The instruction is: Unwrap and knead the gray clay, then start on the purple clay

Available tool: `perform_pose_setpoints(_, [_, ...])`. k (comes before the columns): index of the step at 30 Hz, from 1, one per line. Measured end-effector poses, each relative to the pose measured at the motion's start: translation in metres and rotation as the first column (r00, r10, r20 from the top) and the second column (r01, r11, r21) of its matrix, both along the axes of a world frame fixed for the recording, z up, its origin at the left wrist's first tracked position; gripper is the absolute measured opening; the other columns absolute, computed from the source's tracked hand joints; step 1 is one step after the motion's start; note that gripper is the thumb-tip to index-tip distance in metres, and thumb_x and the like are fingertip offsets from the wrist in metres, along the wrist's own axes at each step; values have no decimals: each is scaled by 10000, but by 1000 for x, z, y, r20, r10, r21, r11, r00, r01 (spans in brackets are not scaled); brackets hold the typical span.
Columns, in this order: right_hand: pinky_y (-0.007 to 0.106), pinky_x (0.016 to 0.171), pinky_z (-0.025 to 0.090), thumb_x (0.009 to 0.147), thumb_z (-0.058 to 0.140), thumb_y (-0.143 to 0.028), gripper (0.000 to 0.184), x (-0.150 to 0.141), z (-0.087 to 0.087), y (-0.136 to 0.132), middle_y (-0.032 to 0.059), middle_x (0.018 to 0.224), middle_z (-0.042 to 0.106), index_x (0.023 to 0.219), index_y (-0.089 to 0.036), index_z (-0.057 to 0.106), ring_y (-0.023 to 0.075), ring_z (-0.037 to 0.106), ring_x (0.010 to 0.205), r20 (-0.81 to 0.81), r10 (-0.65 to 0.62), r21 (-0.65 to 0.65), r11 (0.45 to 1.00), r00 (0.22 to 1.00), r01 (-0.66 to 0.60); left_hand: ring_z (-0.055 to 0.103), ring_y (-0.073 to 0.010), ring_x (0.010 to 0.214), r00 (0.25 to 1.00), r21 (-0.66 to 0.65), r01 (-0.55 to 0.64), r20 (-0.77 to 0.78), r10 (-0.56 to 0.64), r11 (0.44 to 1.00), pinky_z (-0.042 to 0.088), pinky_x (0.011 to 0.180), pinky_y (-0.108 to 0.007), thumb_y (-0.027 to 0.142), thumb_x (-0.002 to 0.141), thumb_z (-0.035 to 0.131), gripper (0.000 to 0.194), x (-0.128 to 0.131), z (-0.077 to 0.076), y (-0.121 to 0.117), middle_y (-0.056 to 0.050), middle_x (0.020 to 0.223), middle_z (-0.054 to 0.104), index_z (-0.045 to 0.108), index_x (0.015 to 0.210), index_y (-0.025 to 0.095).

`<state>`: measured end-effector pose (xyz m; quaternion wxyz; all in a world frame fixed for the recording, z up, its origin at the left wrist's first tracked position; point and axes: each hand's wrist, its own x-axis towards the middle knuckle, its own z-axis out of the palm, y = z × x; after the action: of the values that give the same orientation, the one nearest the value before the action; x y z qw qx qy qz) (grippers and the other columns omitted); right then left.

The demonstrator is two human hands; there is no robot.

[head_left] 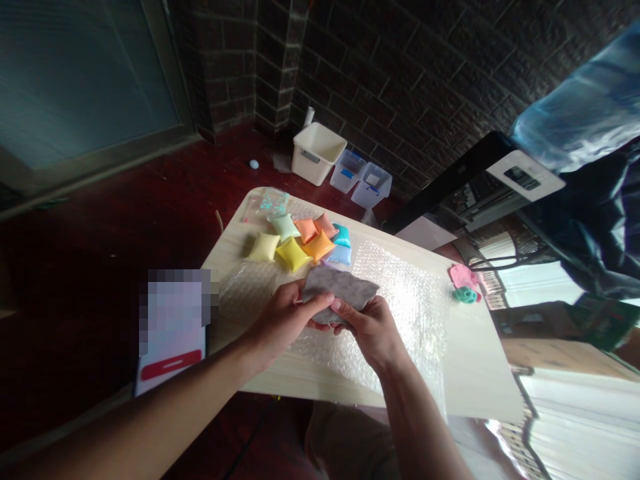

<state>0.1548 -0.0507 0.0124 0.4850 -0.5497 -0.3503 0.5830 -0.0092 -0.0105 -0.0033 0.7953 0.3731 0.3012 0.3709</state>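
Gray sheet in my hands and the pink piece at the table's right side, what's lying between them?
In the head view, bubble wrap covers most of the stretch between the gray sheet and the pink piece.

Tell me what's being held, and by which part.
A grey sheet: the left hand grips its left side, the right hand its right, with both thumbs on its upper face.

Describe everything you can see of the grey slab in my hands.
The grey slab is a flat piece with uneven edges, a pointed corner at the right and a mottled, dimpled face; it looks like soft modelling clay. The left hand and right hand grip it above the bubble wrap, thumbs on its visible face, other fingers partly hidden behind it.
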Motion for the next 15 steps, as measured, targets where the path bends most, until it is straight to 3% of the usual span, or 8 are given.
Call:
perform_pose_setpoints(5, [272,592,591,815,904,-464,342,1,-5,0,99,887,824,970,-166,840,194,751,716,30,40,-9,999,999,-40,757,-243,779,986,47,-116,-117,121,992,640,690,-348,398,841,840,303,0,-5,2,-89,906,797,786,998,144])
perform_pose_setpoints(10, [279,585,585,865,867,-455,310,4,-6,-1,84,715,789,832,-147,851,159,694,599,47,48,40,998,998,-50,748,-218,756,981,32,-154,-113,157,988,631,716,-339,408,879,809,277,-4,-1,2,-80,901,799,780,976,150])
perform_pose_setpoints(15, [264,568,581,854,876,-464,326,2,-4,-1,82,693,783,816,-141,845,152,692,582,29,36,20,999,999,-37,730,-208,747,983,22,-134,-125,136,991,604,678,-308,425,907,777,270,-5,-1,1,-63,848,777,765,954,160])
